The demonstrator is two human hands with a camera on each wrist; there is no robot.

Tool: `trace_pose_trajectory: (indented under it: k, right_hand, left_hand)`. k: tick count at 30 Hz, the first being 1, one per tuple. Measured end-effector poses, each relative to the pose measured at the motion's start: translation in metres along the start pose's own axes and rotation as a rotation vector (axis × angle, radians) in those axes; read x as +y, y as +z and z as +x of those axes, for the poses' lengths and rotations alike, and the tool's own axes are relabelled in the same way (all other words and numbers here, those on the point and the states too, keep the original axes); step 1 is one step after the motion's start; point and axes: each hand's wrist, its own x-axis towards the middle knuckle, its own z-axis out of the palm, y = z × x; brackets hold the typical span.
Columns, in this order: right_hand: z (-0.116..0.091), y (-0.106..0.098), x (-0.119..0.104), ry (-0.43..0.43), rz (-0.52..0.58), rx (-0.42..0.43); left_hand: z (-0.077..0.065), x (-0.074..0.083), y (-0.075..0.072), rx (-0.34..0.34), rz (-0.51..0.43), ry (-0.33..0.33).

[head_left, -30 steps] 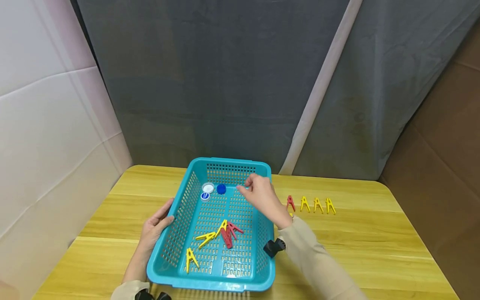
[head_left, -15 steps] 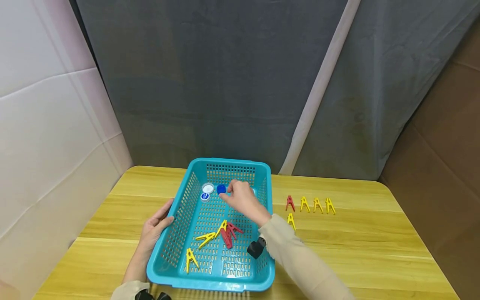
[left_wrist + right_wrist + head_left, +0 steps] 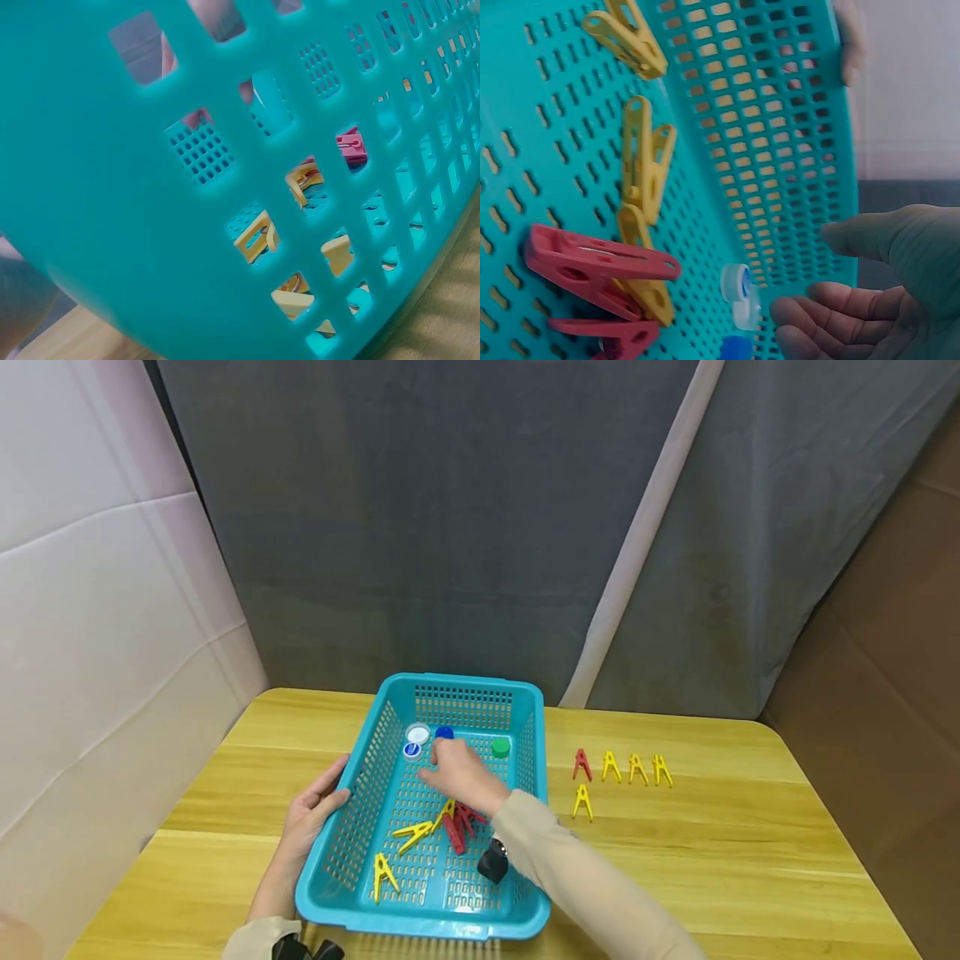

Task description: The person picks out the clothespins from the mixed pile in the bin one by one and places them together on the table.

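Note:
In the head view a turquoise plastic basket (image 3: 420,930) stands on the table. My left hand (image 3: 306,818) holds its left rim, thumb on the edge and fingers along the outside. Over the inside of the basket, my right hand (image 3: 465,772) reaches in with thumb and fingers apart, nothing between them. Near its fingertips lie a blue cap (image 3: 444,732), a clear-white cap (image 3: 417,734) and a white cap with a blue centre (image 3: 412,751). A green cap (image 3: 501,747) lies to its right. Yellow clothespins (image 3: 641,157) and red clothespins (image 3: 592,262) lie in the basket's nearer half.
On the wooden table (image 3: 712,860), right of the basket, stands a row with a red clothespin (image 3: 582,765) and several yellow ones; another yellow clothespin (image 3: 582,802) is in front. A grey curtain (image 3: 420,527) hangs behind.
My right hand has moved left and toward me across the basket, from near its right wall to its middle. The green cap now shows where the hand was. My left hand stays put.

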Motion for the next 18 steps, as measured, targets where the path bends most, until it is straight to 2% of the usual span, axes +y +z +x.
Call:
trace_pose_trajectory:
  k: [9,12,18]
  right_hand:
    - [0.004,0.021,0.001,-0.113,-0.090,-0.107]
    - [0.004,0.025,0.002,-0.097,-0.096,-0.113]
    - [0.003,0.027,0.008,-0.006,-0.135,-0.116]
  left_hand:
    - [0.001,-0.001,0.000,0.002,0.007,0.013]
    - [0.002,-0.001,0.000,0.002,0.017,0.011]
    - [0.001,-0.002,-0.001,-0.008,-0.008,0.009]
